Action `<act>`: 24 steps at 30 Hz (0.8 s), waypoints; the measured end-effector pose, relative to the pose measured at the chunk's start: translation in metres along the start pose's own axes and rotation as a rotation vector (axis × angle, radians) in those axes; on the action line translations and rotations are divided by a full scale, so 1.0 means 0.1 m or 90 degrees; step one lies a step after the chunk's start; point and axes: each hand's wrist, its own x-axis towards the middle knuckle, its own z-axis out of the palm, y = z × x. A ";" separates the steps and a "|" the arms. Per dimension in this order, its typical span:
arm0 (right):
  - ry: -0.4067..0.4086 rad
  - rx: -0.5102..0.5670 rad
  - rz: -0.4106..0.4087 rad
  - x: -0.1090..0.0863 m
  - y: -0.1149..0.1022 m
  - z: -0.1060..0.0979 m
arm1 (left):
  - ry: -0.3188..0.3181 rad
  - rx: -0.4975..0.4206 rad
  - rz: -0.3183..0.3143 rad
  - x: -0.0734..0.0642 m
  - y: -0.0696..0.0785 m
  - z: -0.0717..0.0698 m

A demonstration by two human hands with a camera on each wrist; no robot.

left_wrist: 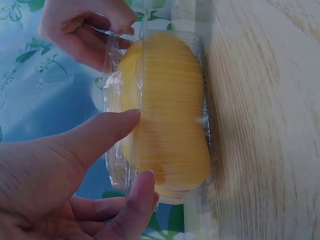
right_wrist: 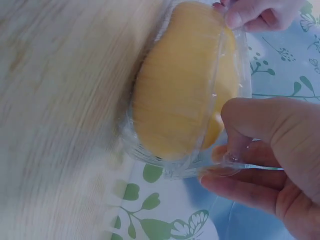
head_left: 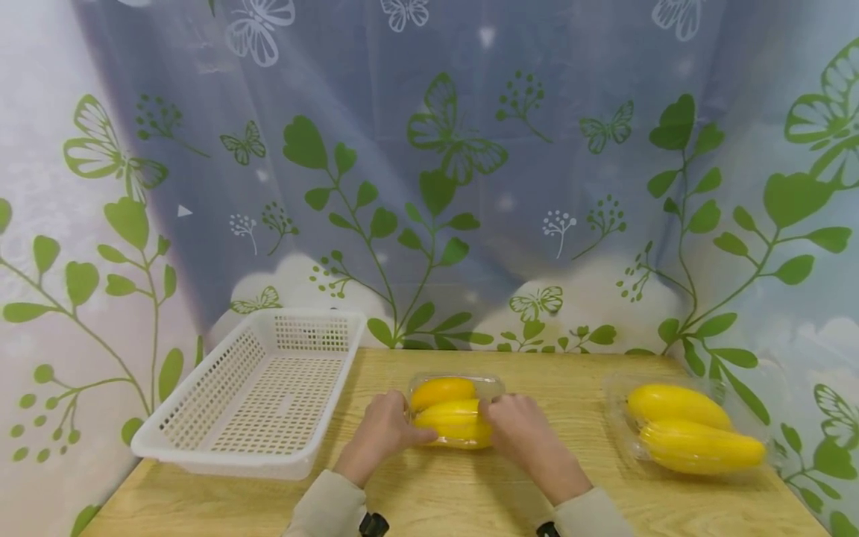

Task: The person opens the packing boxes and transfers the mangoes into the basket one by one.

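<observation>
You are keeping a clear box [head_left: 492, 385] on the middle of the worktop [head_left: 416, 492], between the basket [head_left: 285, 403] and the second box [head_left: 620, 429]. Its long axis is running left to right across your view, roughly level with the worktop's far edge, so its short ends are facing your two hands. Inside, two yellow fruits are lying side by side along that same axis: the near fruit [head_left: 452, 426] is sitting closer to you, and the far fruit [head_left: 441, 392] is lying just behind it. In the right wrist view, the near fruit is tapering toward your left hand, its fuller end pointing toward your right.

Your left hand [head_left: 385, 432] is pinching the box's rim at the left end, thumb on the near side. Your right hand [head_left: 523, 429] is pinching a clear plastic edge at the right end between thumb and fingers. Whether the lid is fully fastened, you cannot tell from here.

To your left, the white basket is slanting, its long axis going away from you and to the right. To your right, the second box is holding two more yellow fruits, a rear one [head_left: 678, 406] and a front one [head_left: 701, 447], both pointing rightward and slightly toward you. Behind everything, a leaf-and-butterfly cloth [head_left: 470, 246] is hanging.
</observation>
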 end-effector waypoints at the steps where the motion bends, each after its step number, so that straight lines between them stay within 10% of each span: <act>1: -0.002 0.006 0.002 0.00 0.01 -0.01 | -0.003 -0.001 -0.003 0.00 0.00 0.00; 12: -0.043 0.222 0.002 -0.04 0.27 -0.11 | -0.011 0.000 -0.002 -0.01 -0.01 -0.02; 24: -0.108 0.484 0.290 -0.12 0.56 0.05 | -0.008 -0.007 0.001 0.00 -0.03 0.00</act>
